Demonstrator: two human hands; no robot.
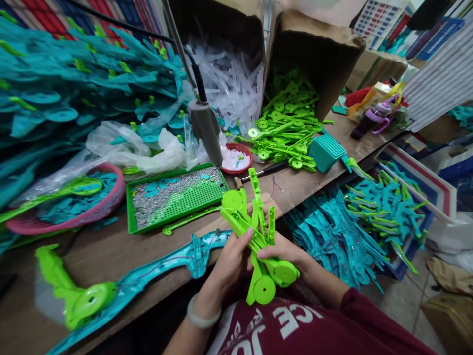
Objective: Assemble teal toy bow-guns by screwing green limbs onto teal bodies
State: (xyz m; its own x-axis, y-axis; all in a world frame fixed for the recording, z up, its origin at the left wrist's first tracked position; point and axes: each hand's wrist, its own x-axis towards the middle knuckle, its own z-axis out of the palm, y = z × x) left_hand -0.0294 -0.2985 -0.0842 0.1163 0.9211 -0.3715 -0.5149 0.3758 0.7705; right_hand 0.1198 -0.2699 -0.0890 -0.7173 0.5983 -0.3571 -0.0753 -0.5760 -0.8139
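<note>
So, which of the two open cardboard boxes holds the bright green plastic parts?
The cardboard box on the right: bright green plastic parts spill from its mouth onto the bench, whereas the box on the left holds translucent whitish pieces.

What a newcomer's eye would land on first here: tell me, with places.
Probably the bundle of bright green plastic pieces, held in the left hand and right hand near the center. Next, likely the large teal heap filling the upper left, and the green pile spilling from an open cardboard box beyond the hands.
</note>
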